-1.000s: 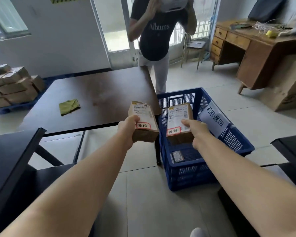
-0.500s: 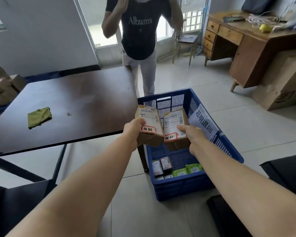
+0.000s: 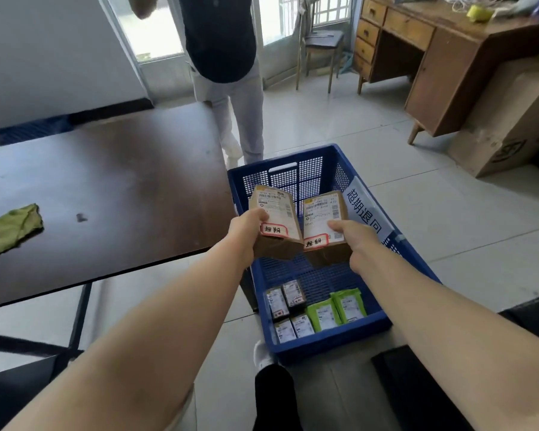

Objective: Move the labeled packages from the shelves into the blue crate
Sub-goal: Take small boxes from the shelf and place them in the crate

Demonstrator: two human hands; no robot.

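The left hand (image 3: 248, 227) grips a brown labeled package (image 3: 277, 213) at its lower left edge, with the thumb curled onto the label face beside a red-bordered sticker. The right hand (image 3: 359, 241) grips a second labeled package (image 3: 322, 214) at its lower right edge, thumb on top. The two boxes touch at their near corners in the centre of the frame, above the blue crate (image 3: 333, 343). On the crate floor, lower centre, lie small dark packets (image 3: 294, 294) and two green pouches (image 3: 324, 315). A dark table (image 3: 106, 188) bearing a green cloth (image 3: 14, 228) fills the left.
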